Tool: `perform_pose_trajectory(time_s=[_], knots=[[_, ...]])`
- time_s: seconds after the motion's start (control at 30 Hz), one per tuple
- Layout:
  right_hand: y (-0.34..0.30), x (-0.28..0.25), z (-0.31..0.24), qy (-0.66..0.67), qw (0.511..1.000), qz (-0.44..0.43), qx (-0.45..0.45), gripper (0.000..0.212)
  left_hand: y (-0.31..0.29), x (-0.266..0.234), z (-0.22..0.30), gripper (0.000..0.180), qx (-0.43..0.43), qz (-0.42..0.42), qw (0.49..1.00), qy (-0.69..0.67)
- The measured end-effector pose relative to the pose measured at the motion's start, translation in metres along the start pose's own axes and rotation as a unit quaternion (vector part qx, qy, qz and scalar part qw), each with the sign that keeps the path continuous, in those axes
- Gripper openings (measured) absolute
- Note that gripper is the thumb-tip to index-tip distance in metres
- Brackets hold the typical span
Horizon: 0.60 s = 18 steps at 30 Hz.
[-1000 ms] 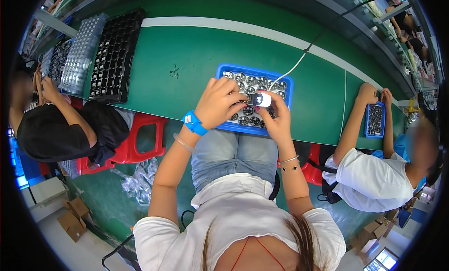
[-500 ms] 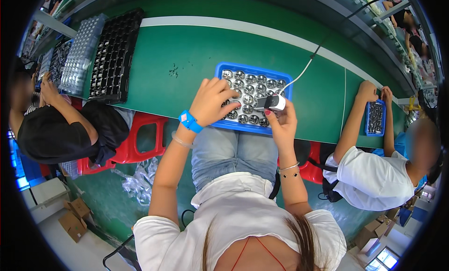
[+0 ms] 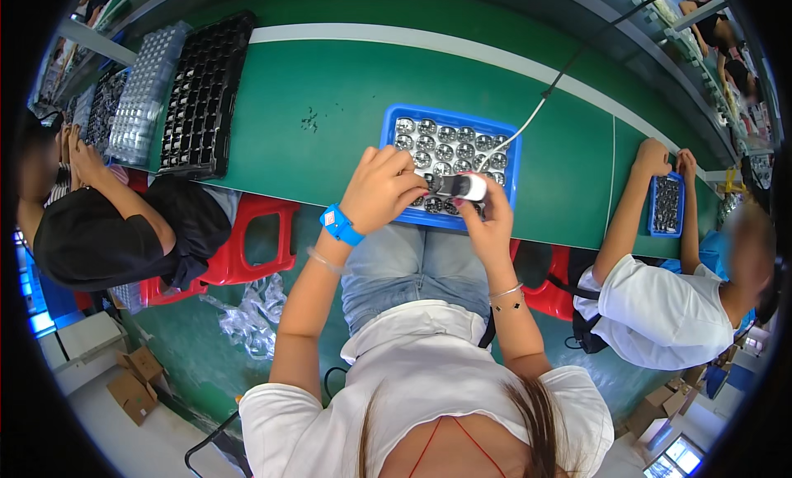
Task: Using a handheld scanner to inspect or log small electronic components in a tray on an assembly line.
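Over the near right part of the blue tray [image 3: 516,166], the right hand [image 3: 492,216] has its grip wrapped round the white end of a black-and-white device [image 3: 459,186], dark end pointing left above rows of shiny round pieces [image 3: 445,152]. Over the tray's near left corner, there's the left hand [image 3: 380,189], fingertips bunched close to that dark end; whether this grip has a piece in it, I can't tell. The craft here: steady the device from behind, line it up squarely, leave slack in the white cable [image 3: 532,117] crossing the tray's far right corner, and keep knuckles off the neighbouring pieces.
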State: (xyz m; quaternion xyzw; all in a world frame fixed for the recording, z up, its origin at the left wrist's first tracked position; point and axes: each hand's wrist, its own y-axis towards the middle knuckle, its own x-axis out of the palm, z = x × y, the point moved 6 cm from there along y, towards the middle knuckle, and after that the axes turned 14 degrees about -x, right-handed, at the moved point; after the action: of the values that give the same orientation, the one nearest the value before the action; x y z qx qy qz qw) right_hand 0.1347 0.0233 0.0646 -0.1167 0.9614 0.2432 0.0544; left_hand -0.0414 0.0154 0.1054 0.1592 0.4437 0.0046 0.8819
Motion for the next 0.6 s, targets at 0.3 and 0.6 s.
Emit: perform_pose_trajectory(time_s=[0.3,0.6], knots=[[0.011,-0.004,-0.014,-0.062,0.996,-0.057,-0.020,0.039,0.003,0.000,0.016,0.013,0.023,0.024,0.999,-0.012],[0.002,-0.004,-0.001,-0.030,0.998,-0.050,-0.008,0.041,0.002,-0.003,0.015,0.015,-0.002,0.014,0.999,-0.035]])
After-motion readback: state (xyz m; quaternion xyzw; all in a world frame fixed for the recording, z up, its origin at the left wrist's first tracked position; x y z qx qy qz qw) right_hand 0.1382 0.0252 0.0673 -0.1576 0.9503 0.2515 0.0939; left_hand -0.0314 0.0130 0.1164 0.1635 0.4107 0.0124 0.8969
